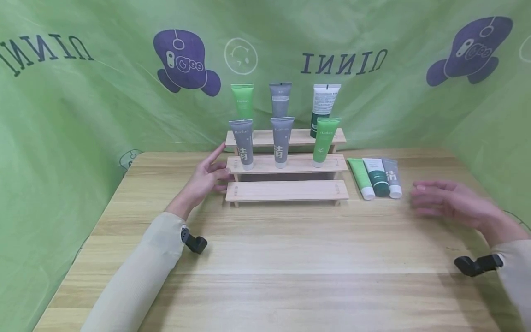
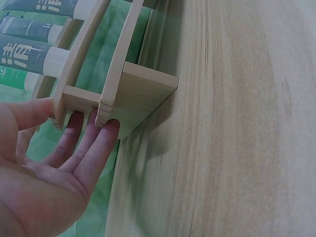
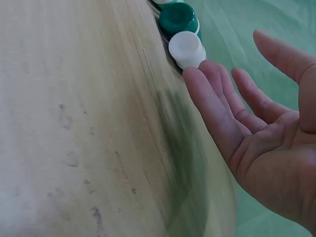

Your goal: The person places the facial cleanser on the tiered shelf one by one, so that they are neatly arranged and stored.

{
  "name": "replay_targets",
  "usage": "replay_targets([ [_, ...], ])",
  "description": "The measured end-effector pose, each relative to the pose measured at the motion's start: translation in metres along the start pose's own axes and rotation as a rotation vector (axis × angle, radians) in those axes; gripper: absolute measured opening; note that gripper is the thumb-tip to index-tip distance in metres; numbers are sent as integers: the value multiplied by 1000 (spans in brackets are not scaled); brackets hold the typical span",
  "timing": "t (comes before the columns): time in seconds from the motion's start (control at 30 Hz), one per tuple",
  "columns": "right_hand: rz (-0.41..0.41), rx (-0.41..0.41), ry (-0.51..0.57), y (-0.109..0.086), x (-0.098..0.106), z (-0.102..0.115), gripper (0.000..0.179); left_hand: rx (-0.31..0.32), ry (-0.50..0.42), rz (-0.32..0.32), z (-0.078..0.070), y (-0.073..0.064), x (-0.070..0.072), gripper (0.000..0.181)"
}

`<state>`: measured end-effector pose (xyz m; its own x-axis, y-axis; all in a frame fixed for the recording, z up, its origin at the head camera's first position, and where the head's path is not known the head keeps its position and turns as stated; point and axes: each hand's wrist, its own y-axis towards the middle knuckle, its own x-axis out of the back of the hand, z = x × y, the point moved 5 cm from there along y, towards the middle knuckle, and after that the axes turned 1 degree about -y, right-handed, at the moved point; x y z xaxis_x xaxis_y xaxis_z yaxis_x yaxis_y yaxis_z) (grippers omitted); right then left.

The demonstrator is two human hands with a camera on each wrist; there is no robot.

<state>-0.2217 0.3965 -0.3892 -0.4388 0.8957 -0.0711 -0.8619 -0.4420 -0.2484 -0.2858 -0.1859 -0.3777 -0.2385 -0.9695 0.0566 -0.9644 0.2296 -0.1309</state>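
A wooden three-step display rack (image 1: pixel 286 190) stands at the back of the table. My left hand (image 1: pixel 203 177) is at its left end; in the left wrist view the fingers (image 2: pixel 98 148) touch the end of the rack and the thumb lies against a shelf edge. Out to the right, my right hand (image 1: pixel 454 203) hovers with fingers extended, holding nothing. Closest to it lies a grey squeeze tube (image 1: pixel 392 177), beside a white and dark green tube (image 1: pixel 376 177) and a green tube (image 1: pixel 361 179). In the right wrist view the fingertips are near a white cap (image 3: pixel 186 47).
On the top shelf stand a green tube (image 1: pixel 244 102), a grey tube (image 1: pixel 280 100) and a white and dark green tube (image 1: pixel 323 108). The middle shelf bears two grey tubes (image 1: pixel 243 143) (image 1: pixel 282 140) and a green tube (image 1: pixel 325 140). Green printed cloth (image 1: pixel 278 27) hangs behind.
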Motion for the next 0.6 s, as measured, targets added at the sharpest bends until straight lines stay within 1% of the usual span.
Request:
replay_targets([
  [0.1,-55,-22,-33,6,7,2,38,0,-4,-1,0,0,0,81],
  [0.2,-120,-72,-115,14,14,4,26,-1,-4,-2,0,0,1,81],
  [0.23,-138,-88,-151,17,16,5,25,0,-5,-2,-1,0,1,81],
  [0.27,-152,-108,-179,19,17,6,29,0,-5,-1,-1,-1,0,81],
  [0.33,-160,-139,-224,25,19,7,45,3,-4,0,-1,-1,0,80],
  [0.37,-163,-151,-238,28,20,7,53,4,-4,0,-1,-1,0,80],
  [0.43,-168,-172,-244,33,22,8,62,7,-5,0,-1,-1,0,80],
  [0.5,-165,-189,-221,38,23,9,64,10,-3,-2,-2,-2,-1,80],
  [0.6,-184,-211,-205,45,25,11,60,11,-1,-6,-2,-2,-1,80],
])
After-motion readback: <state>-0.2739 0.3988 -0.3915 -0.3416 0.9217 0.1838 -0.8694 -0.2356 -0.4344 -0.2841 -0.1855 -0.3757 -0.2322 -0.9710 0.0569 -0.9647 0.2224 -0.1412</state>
